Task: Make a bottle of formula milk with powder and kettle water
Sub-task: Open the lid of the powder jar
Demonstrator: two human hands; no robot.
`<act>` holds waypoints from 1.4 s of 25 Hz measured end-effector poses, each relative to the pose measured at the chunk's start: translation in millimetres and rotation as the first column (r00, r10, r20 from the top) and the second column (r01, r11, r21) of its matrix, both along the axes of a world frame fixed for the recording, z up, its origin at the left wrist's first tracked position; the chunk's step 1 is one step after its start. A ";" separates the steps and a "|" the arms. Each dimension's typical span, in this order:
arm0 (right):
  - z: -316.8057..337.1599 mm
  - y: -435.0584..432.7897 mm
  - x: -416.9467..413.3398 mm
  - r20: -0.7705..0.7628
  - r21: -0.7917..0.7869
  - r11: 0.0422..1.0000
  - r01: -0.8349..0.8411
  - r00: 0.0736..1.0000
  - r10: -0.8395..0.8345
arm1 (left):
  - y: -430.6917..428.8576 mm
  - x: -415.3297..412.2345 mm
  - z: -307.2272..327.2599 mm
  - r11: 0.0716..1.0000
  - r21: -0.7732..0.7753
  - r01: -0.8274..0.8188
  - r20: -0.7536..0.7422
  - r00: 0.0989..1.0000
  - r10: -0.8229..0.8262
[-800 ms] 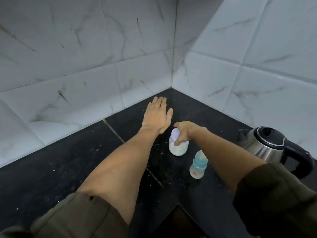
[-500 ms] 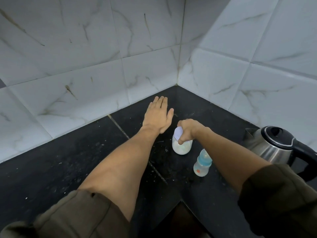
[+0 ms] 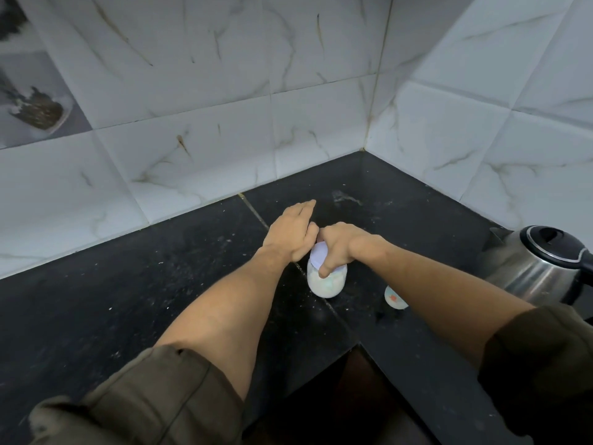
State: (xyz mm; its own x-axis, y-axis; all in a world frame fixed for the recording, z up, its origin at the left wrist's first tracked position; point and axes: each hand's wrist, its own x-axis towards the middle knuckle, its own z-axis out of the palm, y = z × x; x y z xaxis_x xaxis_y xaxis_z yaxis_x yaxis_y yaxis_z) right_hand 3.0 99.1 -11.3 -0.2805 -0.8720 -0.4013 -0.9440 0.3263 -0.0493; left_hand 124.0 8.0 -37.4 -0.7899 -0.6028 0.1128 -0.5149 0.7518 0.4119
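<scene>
A small clear jar [image 3: 327,281] of whitish powder stands on the black counter [image 3: 160,284] near the corner. My right hand [image 3: 343,245] grips its pale lilac lid [image 3: 318,254] from above, fingers curled round it. My left hand [image 3: 293,231] is flat with straight fingers, its edge right beside the jar's top, touching or nearly touching the lid. A baby bottle [image 3: 395,298] stands to the right of the jar, mostly hidden behind my right forearm. The steel kettle [image 3: 542,264] with black lid and handle sits at the far right.
White marble-pattern tiled walls [image 3: 224,139] meet in a corner behind the jar. The counter is L-shaped, with an inner front edge [image 3: 356,345] dropping off below my arms. Specks of powder lie on the dark surface.
My left hand has drawn back from the counter's corner to the jar's left side. The right hand stays on the lid. The view has shifted, so the bottle is now mostly covered by my forearm.
</scene>
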 end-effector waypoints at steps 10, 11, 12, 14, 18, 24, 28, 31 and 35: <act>-8.2 22.5 6.2 0.010 -0.085 0.994 0.064 0.998 -0.064 | 19.8 21.6 -46.3 0.954 0.291 0.067 0.110 0.989 -0.103; -8.9 22.7 5.3 0.007 -0.087 0.994 0.069 0.998 -0.068 | 20.5 22.3 -47.1 0.948 0.309 0.077 0.107 0.988 -0.115; -9.7 22.8 4.3 0.006 -0.092 0.993 0.070 0.998 -0.069 | 21.6 22.8 -48.5 0.943 0.322 0.086 0.102 0.987 -0.125; -11.3 22.7 2.8 -0.004 -0.108 0.993 0.050 0.999 -0.051 | 26.3 22.8 -52.5 0.929 0.363 0.068 0.096 0.989 -0.110; -11.4 22.1 5.1 -0.034 -0.106 0.994 0.005 0.999 -0.009 | 34.6 12.2 -61.6 0.899 0.436 -0.040 0.075 0.997 0.008; -1.8 18.8 2.1 -0.052 -0.004 0.994 -0.109 0.993 0.108 | 36.3 9.4 -67.6 0.890 0.452 -0.053 0.025 0.999 0.046; 1.5 13.8 0.6 -0.098 0.084 0.960 -0.269 0.956 0.276 | 35.1 10.5 -64.0 0.883 0.468 -0.040 0.030 0.999 0.029; 0.5 15.2 -4.1 -0.101 0.118 0.944 -0.308 0.942 0.320 | 35.9 10.0 -63.1 0.889 0.456 -0.049 0.053 0.998 0.028; 7.2 21.3 -2.9 0.012 0.084 0.992 -0.095 0.995 0.094 | 33.5 7.0 -60.0 0.912 0.409 -0.003 0.077 0.997 -0.031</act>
